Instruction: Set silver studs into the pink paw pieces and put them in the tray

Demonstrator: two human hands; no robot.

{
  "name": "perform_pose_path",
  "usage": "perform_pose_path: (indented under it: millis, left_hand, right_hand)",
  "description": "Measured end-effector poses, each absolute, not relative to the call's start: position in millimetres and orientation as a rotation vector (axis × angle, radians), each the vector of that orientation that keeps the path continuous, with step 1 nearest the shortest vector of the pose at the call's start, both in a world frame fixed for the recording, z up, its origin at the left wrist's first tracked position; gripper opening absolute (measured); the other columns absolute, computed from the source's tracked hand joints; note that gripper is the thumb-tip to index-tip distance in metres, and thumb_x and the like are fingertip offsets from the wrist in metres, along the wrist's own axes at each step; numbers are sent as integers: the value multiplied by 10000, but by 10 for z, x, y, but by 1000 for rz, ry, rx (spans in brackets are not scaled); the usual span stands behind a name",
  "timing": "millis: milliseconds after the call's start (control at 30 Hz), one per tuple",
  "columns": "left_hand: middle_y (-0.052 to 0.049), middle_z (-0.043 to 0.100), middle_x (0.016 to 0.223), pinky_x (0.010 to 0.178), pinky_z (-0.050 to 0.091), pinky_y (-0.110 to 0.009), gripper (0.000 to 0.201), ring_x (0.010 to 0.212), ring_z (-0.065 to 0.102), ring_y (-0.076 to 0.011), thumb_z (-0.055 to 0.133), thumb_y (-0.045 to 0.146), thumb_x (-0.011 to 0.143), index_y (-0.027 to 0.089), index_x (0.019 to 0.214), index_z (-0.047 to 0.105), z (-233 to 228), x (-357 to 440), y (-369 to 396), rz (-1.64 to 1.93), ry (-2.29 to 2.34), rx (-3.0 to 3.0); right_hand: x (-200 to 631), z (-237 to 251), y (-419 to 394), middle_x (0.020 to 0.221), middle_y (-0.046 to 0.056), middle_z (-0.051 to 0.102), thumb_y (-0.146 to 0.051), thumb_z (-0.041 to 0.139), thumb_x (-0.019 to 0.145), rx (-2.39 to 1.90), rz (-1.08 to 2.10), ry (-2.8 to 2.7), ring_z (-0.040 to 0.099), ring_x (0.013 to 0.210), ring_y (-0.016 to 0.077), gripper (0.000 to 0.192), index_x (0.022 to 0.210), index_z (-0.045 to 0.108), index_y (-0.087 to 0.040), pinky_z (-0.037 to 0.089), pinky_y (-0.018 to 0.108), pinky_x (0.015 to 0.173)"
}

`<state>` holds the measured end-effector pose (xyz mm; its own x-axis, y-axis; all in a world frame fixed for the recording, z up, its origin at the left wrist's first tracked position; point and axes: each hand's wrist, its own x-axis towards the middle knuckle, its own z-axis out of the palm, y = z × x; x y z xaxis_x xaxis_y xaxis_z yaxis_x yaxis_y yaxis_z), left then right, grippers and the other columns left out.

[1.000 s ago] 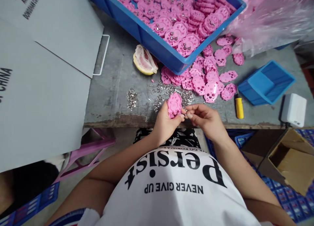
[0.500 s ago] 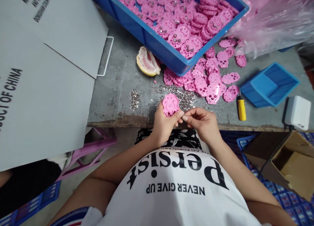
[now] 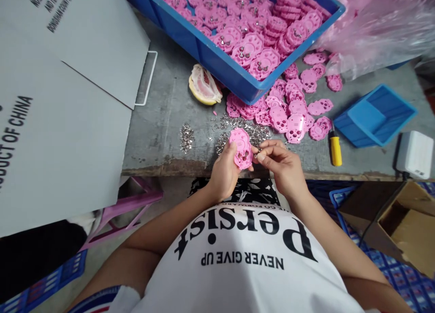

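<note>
My left hand (image 3: 223,172) grips a pink plastic piece (image 3: 242,145) with a scalloped edge, its thumb on the left rim. Dark round holes or small metal bits show in the lower part of that piece. Close by on the right, my right hand (image 3: 283,165) has thumb and forefinger pinched on a tiny metal part (image 3: 256,155), too small to make out fully. Behind both hands spreads a heap of small silvery metal parts (image 3: 260,134). More pink pieces (image 3: 295,127) lie in a loose pile beyond it.
A blue bin (image 3: 249,93) of pink pieces stands at the back. Around it are a cut pomelo (image 3: 205,86), a yellow-handled screwdriver (image 3: 335,150), a small blue tray (image 3: 362,138), a white device (image 3: 415,154) and a plastic bag (image 3: 384,27). Large grey cartons (image 3: 68,136) stand left.
The pink piece has turned and shifted slightly right and down, with my left thumb now on its rim. My right fingers have drawn slightly away from my left thumb.
</note>
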<state>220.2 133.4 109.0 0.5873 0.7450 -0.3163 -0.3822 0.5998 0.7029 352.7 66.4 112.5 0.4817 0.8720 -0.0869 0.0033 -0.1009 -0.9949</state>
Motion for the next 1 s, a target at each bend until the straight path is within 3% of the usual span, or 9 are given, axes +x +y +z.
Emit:
perform_pose_path:
  millis: [100, 300, 567, 1000]
  left_hand:
    - [-102, 728, 1100, 832, 566, -349, 419, 1129, 675, -258, 640, 501, 915, 203, 1205, 596, 1127, 2197, 1334, 686, 602, 552]
    - [-85, 688, 1239, 993, 535, -405, 483, 1308, 593, -272, 637, 399, 907, 282, 1363, 528, 1168, 2202, 1307, 672, 561, 578]
    - [-77, 682, 1263, 1005, 538, -410, 536, 1329, 584, -261, 600, 320, 922, 315, 1441, 470, 1191, 2225, 1271, 688, 489, 580]
    - [-78, 675, 1244, 1003, 541, -414, 529, 1326, 575, -268, 644, 347, 896, 312, 1400, 488, 1202, 2232, 1277, 687, 494, 563]
  right_hand:
    - [3515, 1145, 674, 1219, 66, 627, -395, 835, 783, -1533, 775, -908, 609, 1195, 260, 206, 682, 745, -240, 504, 445, 1058]
    - [3465, 1137, 696, 1253, 68, 661, -311, 785, 818, -1551, 753, -945, 557, 1306, 294, 164, 689, 721, -233, 367, 514, 1176]
    - [3399, 1119, 703, 1225, 65, 674, -274, 763, 815, -1502, 742, -865, 564, 1303, 288, 169, 669, 688, -236, 354, 510, 1180]
    - [3421, 1133, 709, 1183, 61, 679, -271, 751, 824, -1502, 746, -885, 579, 1261, 283, 162, 677, 689, -242, 376, 509, 1159]
